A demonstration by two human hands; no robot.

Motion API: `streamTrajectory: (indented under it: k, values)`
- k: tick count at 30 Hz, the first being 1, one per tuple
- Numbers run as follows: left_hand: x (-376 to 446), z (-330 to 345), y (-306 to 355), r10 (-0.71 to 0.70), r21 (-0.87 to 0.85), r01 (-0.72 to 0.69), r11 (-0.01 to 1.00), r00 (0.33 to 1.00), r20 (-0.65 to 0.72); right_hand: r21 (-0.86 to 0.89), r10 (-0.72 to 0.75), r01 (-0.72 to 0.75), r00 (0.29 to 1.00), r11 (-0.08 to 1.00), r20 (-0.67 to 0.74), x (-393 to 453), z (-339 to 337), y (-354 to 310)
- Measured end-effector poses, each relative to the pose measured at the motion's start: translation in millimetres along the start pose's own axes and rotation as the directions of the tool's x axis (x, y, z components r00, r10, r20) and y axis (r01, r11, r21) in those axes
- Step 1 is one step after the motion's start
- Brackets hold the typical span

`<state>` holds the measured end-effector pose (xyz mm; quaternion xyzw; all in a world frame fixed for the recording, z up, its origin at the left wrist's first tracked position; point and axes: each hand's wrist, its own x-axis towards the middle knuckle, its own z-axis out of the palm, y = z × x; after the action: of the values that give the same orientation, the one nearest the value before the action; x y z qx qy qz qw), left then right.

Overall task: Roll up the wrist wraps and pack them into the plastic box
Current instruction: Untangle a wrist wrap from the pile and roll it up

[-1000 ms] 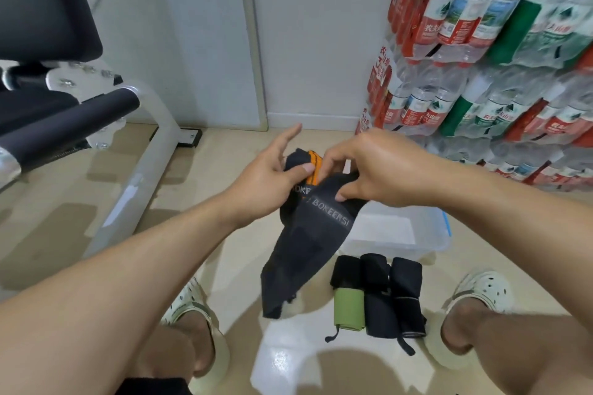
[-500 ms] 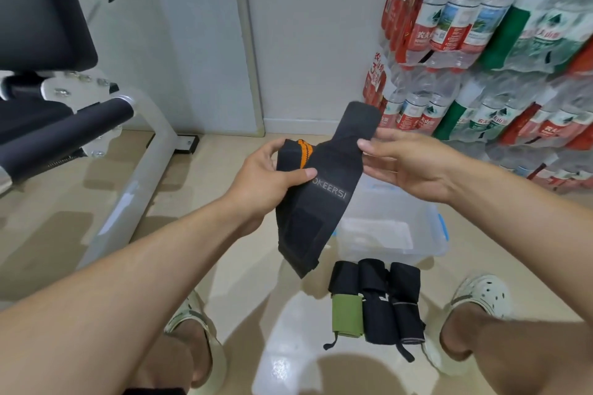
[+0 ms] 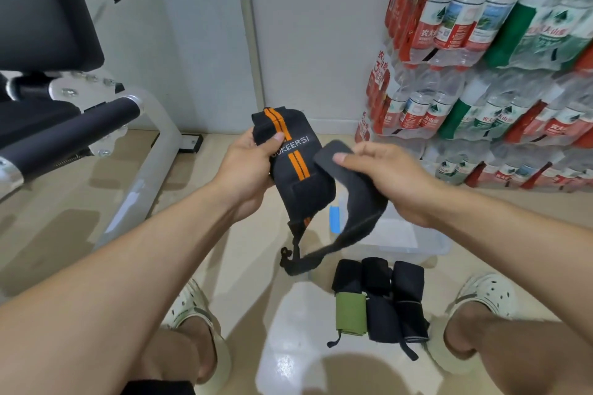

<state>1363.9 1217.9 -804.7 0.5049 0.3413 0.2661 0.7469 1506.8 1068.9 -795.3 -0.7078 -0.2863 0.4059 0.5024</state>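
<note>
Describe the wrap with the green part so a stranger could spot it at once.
Find the clear plastic box on the floor between the person's feet. Just in front of it lie three wraps side by side. The leftmost one has an olive green lower half; its neighbours are all black.

Held wrap [image 3: 300,170]: black, orange stripes, unrolled, hanging in a loop above the floor
Rolled wraps [image 3: 378,298]: three side by side on floor
Plastic box [image 3: 430,242]: clear, open, just behind the rolls

Open floor [image 3: 80,234] leftward up to the bench frame [image 3: 144,183]; stacked water bottle packs [image 3: 481,99] close on the right.
</note>
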Motion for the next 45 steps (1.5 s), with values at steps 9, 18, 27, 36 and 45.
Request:
streamTrajectory:
  k: [9, 18, 27, 36, 45]
  values:
    - [-10, 3, 0, -0.068, -0.08, 0.067, 0.994, 0.998, -0.01, 0.062, 0.024, -0.026, 0.999, 0.998, 0.041, 0, 27, 11]
    - [-14, -7, -16, -0.097, 0.427, 0.005, 0.904, 0.976, 0.194, 0.297, 0.212, -0.175, 0.972, 0.939, -0.1, 23, 6, -3]
    - [1, -11, -6, 0.101, 0.855, -0.196, 0.48, 0.981, 0.167, -0.211, 0.259, -0.246, 0.965, 0.946, 0.037, 29, -20, -13]
    - [7, -40, 3, 0.07, 0.527, 0.072, 0.847, 0.967, -0.245, -0.281, 0.097, -0.087, 0.995, 0.956, 0.024, 23, -31, 7]
    - [1, -15, 8, -0.149, 0.079, 0.165, 0.983, 0.972, -0.182, 0.016, -0.05, 0.05, 0.998, 0.999, 0.026, 9, 30, 20]
